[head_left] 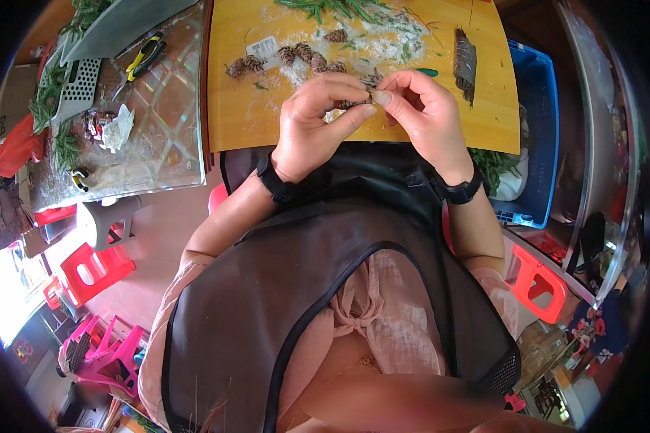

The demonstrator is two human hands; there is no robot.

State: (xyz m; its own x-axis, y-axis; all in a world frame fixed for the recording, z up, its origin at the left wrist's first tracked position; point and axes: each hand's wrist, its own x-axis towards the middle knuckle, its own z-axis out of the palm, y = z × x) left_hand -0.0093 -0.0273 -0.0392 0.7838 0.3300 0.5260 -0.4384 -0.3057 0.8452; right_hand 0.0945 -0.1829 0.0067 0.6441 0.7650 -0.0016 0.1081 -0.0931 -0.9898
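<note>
Above the near edge of the yellow table (368, 133), my two hands meet with their fingertips almost touching. My left hand (312, 123) is closed, and a brown pine cone (349, 105) shows between its thumb and fingers, partly hidden. Thumb and forefinger of my right hand (427, 119) pinch together at the cone's end; what they grip there is too small to make out. Just beyond my left hand lie several pine cones (303, 52), some beside a white label (262, 50). White flakes (390, 43) are scattered past my fingers.
Green needle sprigs (332, 7) lie at the table's far side, a strip of bark (465, 65) at its right. A blue crate (545, 137) stands right of the table. On the glass-topped table at left are yellow-black pliers (146, 58) and crumpled tissue (118, 130).
</note>
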